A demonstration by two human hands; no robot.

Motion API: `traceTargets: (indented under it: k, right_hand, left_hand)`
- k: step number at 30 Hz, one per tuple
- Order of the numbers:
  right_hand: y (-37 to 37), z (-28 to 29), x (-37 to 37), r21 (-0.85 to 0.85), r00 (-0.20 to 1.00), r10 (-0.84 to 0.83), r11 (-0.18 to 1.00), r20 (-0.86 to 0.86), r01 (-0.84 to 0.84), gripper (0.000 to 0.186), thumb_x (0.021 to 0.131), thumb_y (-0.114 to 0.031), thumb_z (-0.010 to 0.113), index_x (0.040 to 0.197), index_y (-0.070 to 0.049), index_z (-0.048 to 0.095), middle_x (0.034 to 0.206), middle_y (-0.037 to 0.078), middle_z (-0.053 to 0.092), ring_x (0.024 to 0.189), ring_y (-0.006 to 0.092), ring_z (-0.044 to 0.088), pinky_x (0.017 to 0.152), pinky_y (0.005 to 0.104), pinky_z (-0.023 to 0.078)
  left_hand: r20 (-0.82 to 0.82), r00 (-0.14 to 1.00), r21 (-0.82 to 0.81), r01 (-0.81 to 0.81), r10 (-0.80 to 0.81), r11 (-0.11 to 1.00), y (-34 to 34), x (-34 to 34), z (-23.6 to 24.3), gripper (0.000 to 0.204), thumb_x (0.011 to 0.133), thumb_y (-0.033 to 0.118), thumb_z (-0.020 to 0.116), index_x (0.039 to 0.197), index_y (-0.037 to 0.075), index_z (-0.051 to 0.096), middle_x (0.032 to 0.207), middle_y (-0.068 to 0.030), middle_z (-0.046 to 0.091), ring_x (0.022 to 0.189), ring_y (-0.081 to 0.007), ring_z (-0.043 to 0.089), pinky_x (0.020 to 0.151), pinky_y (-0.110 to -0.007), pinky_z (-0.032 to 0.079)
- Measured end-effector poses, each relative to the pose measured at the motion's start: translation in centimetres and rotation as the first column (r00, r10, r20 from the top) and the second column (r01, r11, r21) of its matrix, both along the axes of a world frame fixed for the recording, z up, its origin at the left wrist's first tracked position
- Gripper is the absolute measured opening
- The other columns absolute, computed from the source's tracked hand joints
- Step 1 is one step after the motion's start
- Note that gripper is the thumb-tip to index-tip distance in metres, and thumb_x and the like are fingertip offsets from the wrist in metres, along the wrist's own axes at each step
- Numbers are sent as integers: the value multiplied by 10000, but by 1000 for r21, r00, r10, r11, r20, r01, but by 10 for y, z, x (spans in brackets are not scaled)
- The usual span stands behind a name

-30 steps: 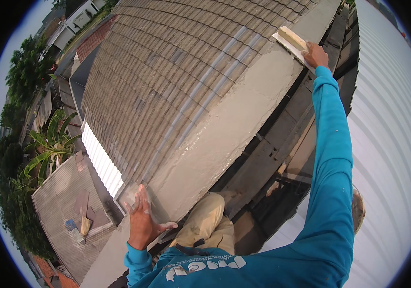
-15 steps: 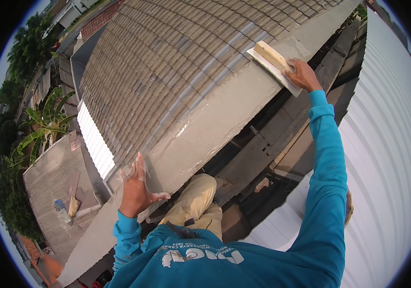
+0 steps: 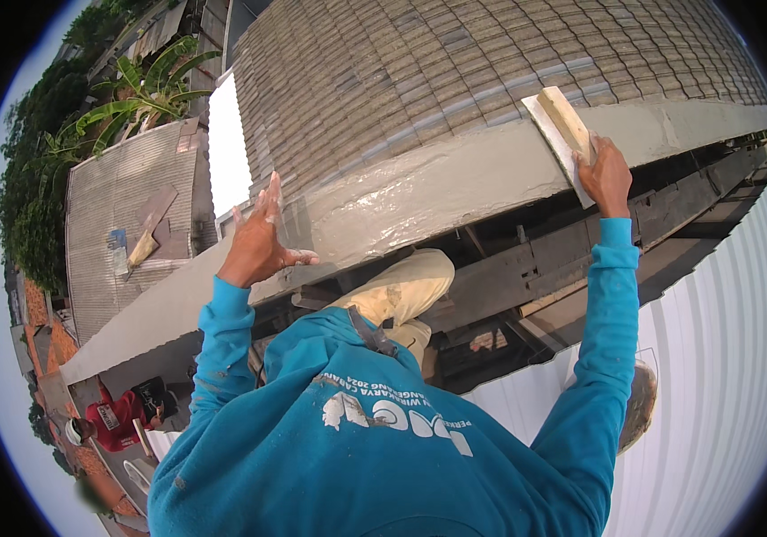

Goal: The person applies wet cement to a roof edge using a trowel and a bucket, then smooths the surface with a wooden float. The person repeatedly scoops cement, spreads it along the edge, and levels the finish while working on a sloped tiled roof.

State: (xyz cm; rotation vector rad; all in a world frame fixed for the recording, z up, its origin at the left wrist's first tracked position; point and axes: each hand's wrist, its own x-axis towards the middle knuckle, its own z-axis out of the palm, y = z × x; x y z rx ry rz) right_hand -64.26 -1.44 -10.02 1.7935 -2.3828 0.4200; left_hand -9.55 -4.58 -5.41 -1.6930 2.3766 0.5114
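My right hand [image 3: 609, 179] grips the wooden handle of a plastering float [image 3: 566, 125]. The float's pale flat blade lies across a sloping ledge coated in smooth grey cement [image 3: 464, 170]. Near the middle of the ledge the cement shines wet. Lower down the same ledge, at the left, my left hand [image 3: 260, 240] is spread with its fingers apart, smeared with cement and holding nothing. It appears to rest on the ledge, though the palm's contact is hidden.
Brown roof tiles [image 3: 383, 98] border the ledge's far side. On its near side, dark gaps lie among boards [image 3: 491, 291]. White corrugated sheeting [image 3: 706, 358] spreads at right. A person in red [image 3: 115, 422] is below at the lower left, past the ledge.
The view has turned, so the ledge now runs flatter across it. A person in red has come into sight at the lower left. The float stays in my right hand on the ledge.
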Motion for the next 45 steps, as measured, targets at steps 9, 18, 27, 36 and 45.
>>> traceTargets:
  k: [9,18,27,36,45]
  right_hand:
    - [-28,0,-89,-155,917,-321,944,-237,290,402,813,-258,705,1151,-44,665,1042,148,659,941,374,655,799,473,536]
    - [-21,-12,-110,-27,933,-358,933,-19,358,455,826,-361,695,1181,-78,679,1053,195,693,991,391,670,846,502,531]
    - [42,-41,-96,-605,904,-414,694,110,391,338,796,-341,707,966,-51,682,885,220,659,877,325,638,793,445,485]
    - [331,-114,152,-82,696,-663,705,276,705,349,881,-139,671,1218,-50,644,1270,161,597,1184,368,545,1049,475,389]
    - [416,-159,145,212,765,-643,744,-29,633,618,925,-409,575,1461,-134,435,1490,78,446,1384,316,403,1107,516,306]
  left_hand:
    - [73,988,-6,-137,137,991,47,131,-18,1633,377,581,932,1580,90,-57,1652,-153,114,1509,-399,129,1132,-719,115]
    - [252,949,55,-208,188,977,62,166,-19,1650,351,517,959,1579,86,-55,1653,-136,133,1512,-378,141,1118,-737,124]
    - [157,987,145,-48,25,988,37,159,-7,1478,504,183,969,1566,29,-48,1625,-217,137,1492,-368,202,1197,-511,245]
    - [224,969,282,-165,102,945,14,179,-6,1447,521,89,948,1565,17,-52,1604,-264,165,1474,-392,235,1200,-416,269]
    - [417,905,166,15,-84,986,18,145,-1,1472,573,279,920,1567,138,-157,1558,-186,362,1402,-372,406,1146,-702,34]
